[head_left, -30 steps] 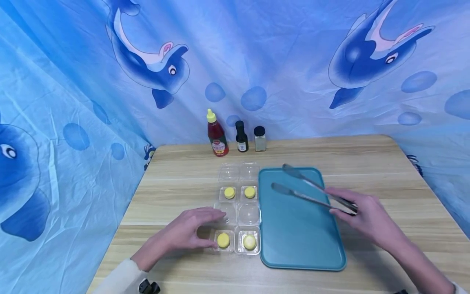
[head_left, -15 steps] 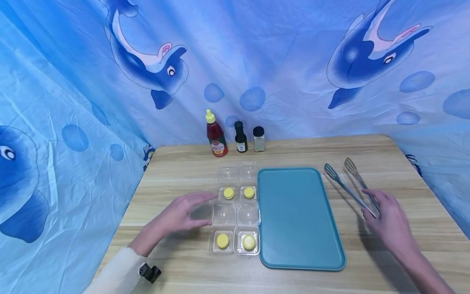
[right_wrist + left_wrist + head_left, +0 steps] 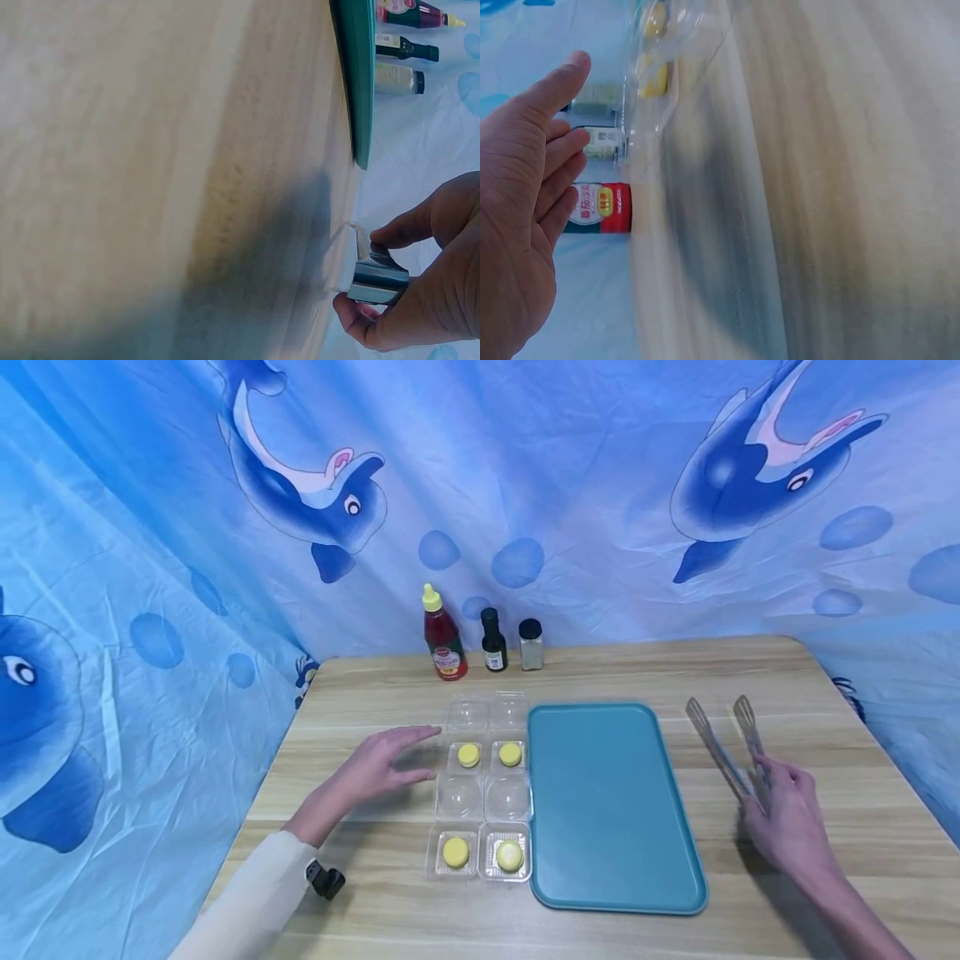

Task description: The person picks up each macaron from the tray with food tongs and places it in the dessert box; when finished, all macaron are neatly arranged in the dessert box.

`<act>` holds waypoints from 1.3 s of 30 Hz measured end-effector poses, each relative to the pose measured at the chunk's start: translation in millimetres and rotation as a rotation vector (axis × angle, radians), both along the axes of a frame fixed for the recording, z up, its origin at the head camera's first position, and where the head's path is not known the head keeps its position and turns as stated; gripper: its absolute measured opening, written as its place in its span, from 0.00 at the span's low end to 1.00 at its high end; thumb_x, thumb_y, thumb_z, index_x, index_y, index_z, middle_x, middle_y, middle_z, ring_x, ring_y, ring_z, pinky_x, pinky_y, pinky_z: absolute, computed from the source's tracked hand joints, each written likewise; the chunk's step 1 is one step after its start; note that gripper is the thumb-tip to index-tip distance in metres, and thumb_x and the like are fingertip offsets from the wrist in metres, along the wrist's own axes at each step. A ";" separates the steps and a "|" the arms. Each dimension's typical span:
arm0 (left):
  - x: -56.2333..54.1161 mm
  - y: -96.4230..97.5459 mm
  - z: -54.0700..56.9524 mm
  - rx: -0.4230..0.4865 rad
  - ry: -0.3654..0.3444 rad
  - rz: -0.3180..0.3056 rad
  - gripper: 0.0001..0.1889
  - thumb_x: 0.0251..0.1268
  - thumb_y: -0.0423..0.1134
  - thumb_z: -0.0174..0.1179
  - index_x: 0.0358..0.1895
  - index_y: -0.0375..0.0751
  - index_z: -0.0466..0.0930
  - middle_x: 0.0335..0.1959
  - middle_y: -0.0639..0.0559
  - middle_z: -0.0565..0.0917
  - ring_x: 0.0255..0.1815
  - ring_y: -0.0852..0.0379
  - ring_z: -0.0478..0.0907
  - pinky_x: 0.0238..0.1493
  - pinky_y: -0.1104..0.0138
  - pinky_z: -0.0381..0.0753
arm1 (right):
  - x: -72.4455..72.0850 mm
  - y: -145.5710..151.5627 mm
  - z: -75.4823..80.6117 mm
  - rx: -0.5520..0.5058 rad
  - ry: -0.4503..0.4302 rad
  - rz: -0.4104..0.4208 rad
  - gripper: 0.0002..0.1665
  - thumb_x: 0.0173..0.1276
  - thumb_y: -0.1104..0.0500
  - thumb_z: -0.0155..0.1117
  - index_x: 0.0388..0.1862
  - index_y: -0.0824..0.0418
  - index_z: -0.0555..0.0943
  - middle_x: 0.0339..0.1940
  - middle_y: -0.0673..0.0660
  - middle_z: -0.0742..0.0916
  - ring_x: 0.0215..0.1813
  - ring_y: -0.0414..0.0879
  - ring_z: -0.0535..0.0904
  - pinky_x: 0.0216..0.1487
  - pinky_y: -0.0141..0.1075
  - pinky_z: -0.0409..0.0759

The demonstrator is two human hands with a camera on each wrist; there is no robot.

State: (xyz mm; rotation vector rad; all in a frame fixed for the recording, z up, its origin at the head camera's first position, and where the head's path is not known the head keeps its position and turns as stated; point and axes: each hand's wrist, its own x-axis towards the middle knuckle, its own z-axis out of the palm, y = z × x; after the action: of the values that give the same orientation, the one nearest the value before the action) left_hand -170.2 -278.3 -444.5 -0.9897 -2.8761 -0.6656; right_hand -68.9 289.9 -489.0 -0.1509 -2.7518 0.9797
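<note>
My right hand [image 3: 791, 817] grips metal tongs [image 3: 722, 753] low over the table, to the right of the tray; their slotted ends point away from me and stand apart. In the right wrist view, thumb and fingers hold the tongs [image 3: 379, 282] from either side. On the left, my left hand [image 3: 375, 767] hovers with fingers extended and nothing in it, close beside the clear plastic boxes [image 3: 459, 797]. Those boxes lie with lids folded back, each holding a yellow macaron-like sweet [image 3: 455, 852]. The left wrist view shows the open left hand [image 3: 517, 172] above the table.
A teal tray [image 3: 615, 810] lies between the boxes and the tongs. Along the back edge stand a red sauce bottle [image 3: 446, 643], a small dark bottle [image 3: 492, 643] and a black-capped jar [image 3: 531, 645]. A blue dolphin-print curtain [image 3: 585, 510] hangs behind the wooden table [image 3: 360, 693].
My right hand has carried the tongs from over the tray to the table on its right, turning them to point away. The left hand has drawn back from the near boxes and moved farther up.
</note>
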 end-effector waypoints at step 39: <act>-105.3 78.5 5.7 -0.132 -0.160 -0.028 0.44 0.68 0.50 0.74 0.83 0.44 0.64 0.78 0.46 0.73 0.76 0.45 0.72 0.77 0.49 0.71 | -151.4 -146.5 46.5 0.042 -0.047 0.754 0.46 0.75 0.58 0.73 0.83 0.69 0.62 0.81 0.68 0.71 0.66 0.68 0.79 0.74 0.60 0.74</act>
State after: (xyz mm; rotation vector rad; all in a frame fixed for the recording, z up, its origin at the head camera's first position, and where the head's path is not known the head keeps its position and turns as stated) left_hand -275.5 -199.8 -438.8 -1.0395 -3.0868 -0.5885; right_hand -220.3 143.4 -442.5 0.9397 -2.8987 1.0618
